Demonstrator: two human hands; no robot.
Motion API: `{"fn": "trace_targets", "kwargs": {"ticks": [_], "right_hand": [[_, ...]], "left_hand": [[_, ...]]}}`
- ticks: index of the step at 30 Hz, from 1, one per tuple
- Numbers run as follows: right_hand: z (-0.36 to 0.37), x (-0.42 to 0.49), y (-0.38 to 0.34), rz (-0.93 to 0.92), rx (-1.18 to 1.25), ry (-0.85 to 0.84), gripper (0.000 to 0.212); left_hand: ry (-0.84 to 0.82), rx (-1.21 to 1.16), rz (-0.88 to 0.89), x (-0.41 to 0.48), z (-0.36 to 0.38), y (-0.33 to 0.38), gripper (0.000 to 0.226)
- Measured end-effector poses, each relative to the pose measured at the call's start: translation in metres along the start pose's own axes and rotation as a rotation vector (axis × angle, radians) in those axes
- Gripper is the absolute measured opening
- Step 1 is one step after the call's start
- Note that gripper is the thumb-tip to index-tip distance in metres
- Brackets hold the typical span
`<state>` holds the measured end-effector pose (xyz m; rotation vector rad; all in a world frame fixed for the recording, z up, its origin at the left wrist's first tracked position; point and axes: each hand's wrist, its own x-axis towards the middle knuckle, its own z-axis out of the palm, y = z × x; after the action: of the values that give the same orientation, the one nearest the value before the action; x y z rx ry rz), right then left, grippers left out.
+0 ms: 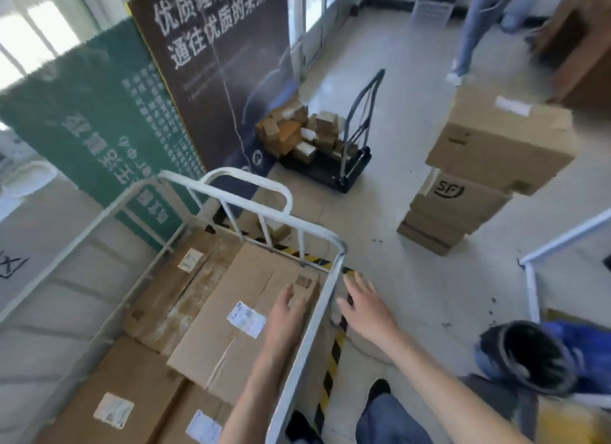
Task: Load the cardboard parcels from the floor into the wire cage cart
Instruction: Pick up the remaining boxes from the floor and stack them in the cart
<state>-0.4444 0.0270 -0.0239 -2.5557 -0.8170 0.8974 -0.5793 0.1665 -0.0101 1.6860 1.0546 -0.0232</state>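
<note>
The top parcel (238, 314) lies skewed across the other cartons in the wire cage cart (310, 324), one corner near the rail. The left hand (287, 311) rests flat on it, fingers spread; the right hand (363, 306) hovers open outside the rail, holding nothing. A careless shove could jam that corner against the bars. The stack of 4 parcels (479, 176) on the floor looks offset — pulling one could topple it.

Pale tiled floor (413, 119), sunlit. Bright windows (29, 37) top left. Green sign board (99, 119) and dark poster (211, 63) with white Chinese text lean at left. Black-yellow hazard tape (330, 374) on floor. Folding hand trolley (350, 159) near poster.
</note>
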Motion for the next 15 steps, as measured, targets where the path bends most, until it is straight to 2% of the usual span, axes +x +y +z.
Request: {"fn": "trace_targets", "kwargs": {"ticks": [4,7,10,15], "right_hand": [[-0.037,-0.029,0.079,0.114,0.073,0.119,0.066],[-0.061,-0.043,0.131,0.188,0.113,0.174,0.066],[-0.086,-0.052,0.180,0.251,0.193,0.190,0.066],[-0.136,-0.050,0.248,0.289,0.252,0.254,0.066]], "left_hand": [[-0.163,0.066,0.097,0.002,0.070,0.059,0.051],[-0.263,0.105,0.136,-0.001,0.129,0.092,0.057],[-0.287,0.207,0.180,-0.007,0.184,0.125,0.060],[-0.342,0.246,0.261,-0.003,0.262,0.178,0.060]]}}
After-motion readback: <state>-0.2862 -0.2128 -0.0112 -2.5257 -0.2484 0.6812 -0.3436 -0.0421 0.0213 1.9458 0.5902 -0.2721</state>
